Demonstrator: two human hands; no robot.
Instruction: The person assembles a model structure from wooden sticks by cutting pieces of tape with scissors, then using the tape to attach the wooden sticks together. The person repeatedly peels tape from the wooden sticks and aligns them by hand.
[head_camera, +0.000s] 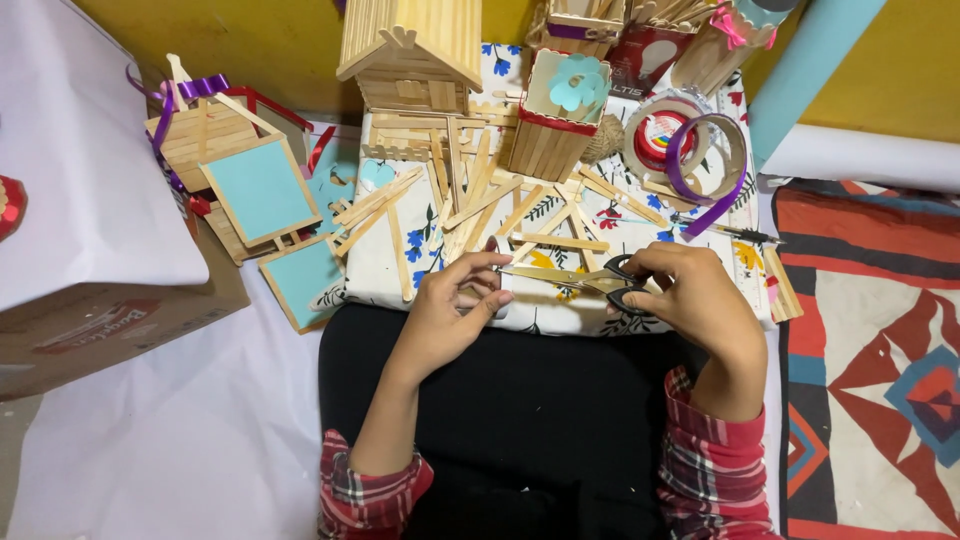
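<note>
My right hand (690, 300) grips the black handles of a pair of scissors (585, 279), whose blades point left toward my left hand. My left hand (455, 310) pinches a small wooden craft stick (500, 268) at the blade tips. Both hands hover over the near edge of a flower-printed cloth (390, 270) that lies across my lap. Loose wooden craft sticks (470, 200) are scattered on the cloth just beyond the hands.
A craft-stick house (410, 50) and a stick box with a blue paper flower (555, 110) stand at the back. Tape rolls with purple ribbon (690, 145) lie right. Blue-panelled stick frames (260, 190) sit left, beside a cardboard box (110, 320). A patterned rug (870, 350) lies right.
</note>
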